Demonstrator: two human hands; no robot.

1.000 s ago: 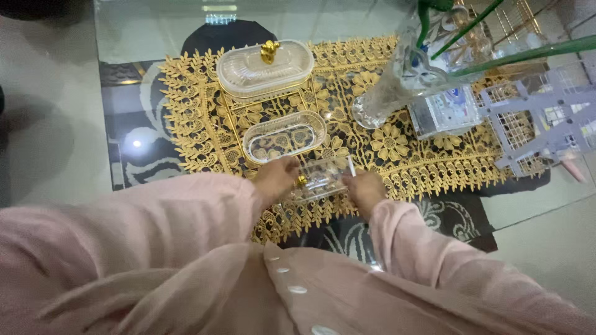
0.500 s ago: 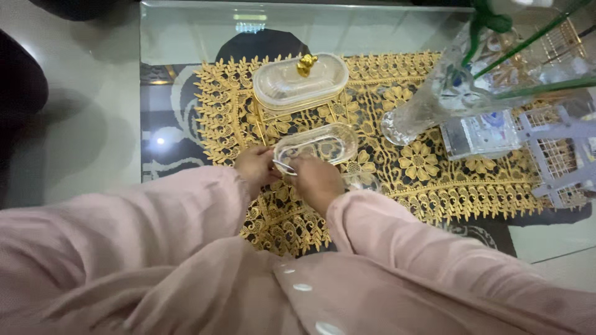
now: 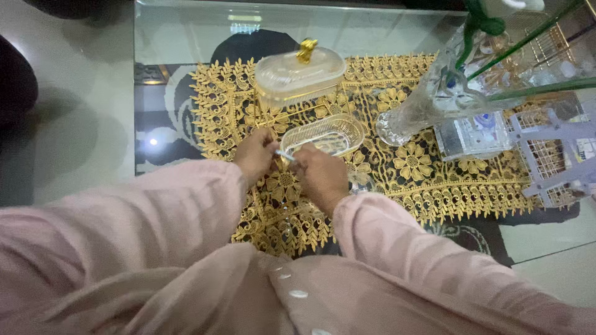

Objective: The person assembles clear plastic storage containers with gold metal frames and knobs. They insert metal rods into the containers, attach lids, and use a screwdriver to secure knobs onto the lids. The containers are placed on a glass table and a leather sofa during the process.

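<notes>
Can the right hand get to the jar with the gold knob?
Probably yes. The lidded jar stands just past the open glass dish that the right hand is touching, so it would reach over that dish; nothing else blocks it.

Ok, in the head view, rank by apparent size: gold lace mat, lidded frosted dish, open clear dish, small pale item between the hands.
1. Gold lace mat
2. Lidded frosted dish
3. Open clear dish, only slightly smaller, and nearer the camera, so unsure
4. Small pale item

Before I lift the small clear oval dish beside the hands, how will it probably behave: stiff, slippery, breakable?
The clear dish looks rigid, with ribbed walls, so it should keep its shape. Its glossy surface suggests it may be slippery. It looks like glass or hard plastic and sits on a gold lace mat over a glass table, so a drop might crack it.
</notes>
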